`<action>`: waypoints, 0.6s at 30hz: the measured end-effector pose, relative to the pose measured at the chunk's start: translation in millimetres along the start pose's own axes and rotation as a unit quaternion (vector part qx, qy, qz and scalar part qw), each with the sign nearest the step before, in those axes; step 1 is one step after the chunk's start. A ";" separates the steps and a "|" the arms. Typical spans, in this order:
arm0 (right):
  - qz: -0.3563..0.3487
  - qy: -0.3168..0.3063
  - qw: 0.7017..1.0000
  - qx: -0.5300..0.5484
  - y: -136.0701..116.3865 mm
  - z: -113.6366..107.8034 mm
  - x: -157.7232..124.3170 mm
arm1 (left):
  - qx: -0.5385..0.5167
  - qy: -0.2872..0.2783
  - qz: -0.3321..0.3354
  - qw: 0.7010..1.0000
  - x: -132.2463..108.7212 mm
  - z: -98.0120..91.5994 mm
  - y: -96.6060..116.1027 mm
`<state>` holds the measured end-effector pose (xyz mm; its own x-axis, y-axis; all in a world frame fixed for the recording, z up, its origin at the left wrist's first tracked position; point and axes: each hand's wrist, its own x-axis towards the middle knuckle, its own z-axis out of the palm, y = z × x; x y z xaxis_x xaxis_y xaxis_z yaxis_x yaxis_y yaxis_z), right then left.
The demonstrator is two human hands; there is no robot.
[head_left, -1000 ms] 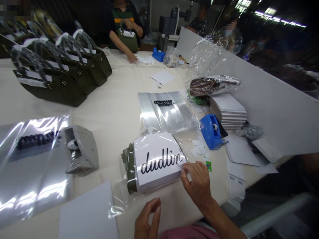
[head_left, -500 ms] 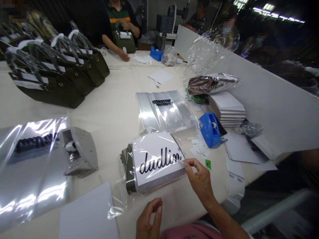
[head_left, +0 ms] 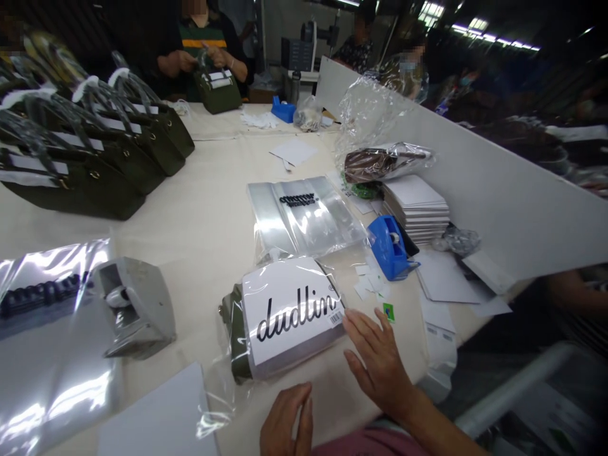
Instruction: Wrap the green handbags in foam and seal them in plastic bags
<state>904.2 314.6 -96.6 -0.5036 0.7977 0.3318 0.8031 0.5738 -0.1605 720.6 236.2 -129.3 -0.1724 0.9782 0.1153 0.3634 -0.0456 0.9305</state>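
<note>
A clear plastic bag (head_left: 285,313) lies in front of me, holding an olive green item and a white card printed "dudlin". A small barcode sticker (head_left: 335,318) sits on the card's lower right corner. My right hand (head_left: 377,361) rests flat and open on the table just right of the bag, fingertips near the sticker. My left hand (head_left: 285,421) hovers at the near edge, fingers loosely curled, holding nothing.
A blue tape dispenser (head_left: 389,247), a grey tape dispenser (head_left: 135,304), empty printed bags (head_left: 304,212), stacked white cards (head_left: 418,202) and loose stickers (head_left: 370,285) lie around. Olive handbags (head_left: 95,152) line the far left. A white partition (head_left: 498,190) bounds the right. A person at the far end handles a handbag (head_left: 218,88).
My right hand pressed the barcode sticker onto the bag's corner, then let go and now lies flat beside it. The view shifted slightly left.
</note>
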 end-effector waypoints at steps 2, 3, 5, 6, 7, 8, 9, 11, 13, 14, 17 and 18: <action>0.035 -0.043 0.997 -0.056 14.5 6.7 3.0 | 0.050 0.001 0.121 0.991 14.1 2.5 7.7; 0.072 -0.046 0.993 -0.081 21.7 9.9 4.2 | 0.083 -0.001 0.178 0.981 22.4 4.1 12.4; 0.148 -0.023 0.982 -0.112 32.7 13.6 6.1 | 0.160 -0.013 0.259 0.952 39.5 9.0 22.0; 0.166 -0.007 0.979 -0.116 35.5 14.1 7.0 | 0.197 -0.019 0.281 0.939 47.7 12.7 26.1; 0.157 -0.001 0.982 -0.109 36.6 14.2 7.9 | 0.231 -0.028 0.292 0.928 55.2 17.4 29.1; 0.122 -0.008 0.988 -0.091 36.2 14.5 8.7 | 0.262 -0.043 0.294 0.918 61.7 22.8 30.8; 0.074 -0.026 0.995 -0.069 35.3 15.4 9.1 | 0.291 -0.059 0.297 0.907 67.1 28.6 31.0; 0.010 -0.073 0.997 -0.024 35.6 20.1 7.5 | 0.343 -0.089 0.305 0.884 74.0 38.7 27.8; 0.063 -0.087 0.994 0.010 43.2 27.0 1.2 | 0.380 -0.111 0.303 0.867 75.4 41.7 22.6; 0.131 -0.071 0.988 0.032 49.9 30.0 -3.1 | 0.384 -0.108 0.300 0.866 74.4 39.1 20.3; 0.350 0.011 0.918 0.184 74.7 34.5 -12.5 | 0.372 -0.091 0.301 0.874 68.9 13.6 14.8; 0.393 0.028 0.887 0.241 82.2 35.3 -11.3 | 0.368 -0.074 0.296 0.878 68.0 0.6 12.9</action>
<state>964.7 359.4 -146.4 0.1787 0.9838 -0.0141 0.6636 -0.1311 -0.7365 714.2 302.3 -109.6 0.3473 0.8447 0.4072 0.8519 -0.4658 0.2396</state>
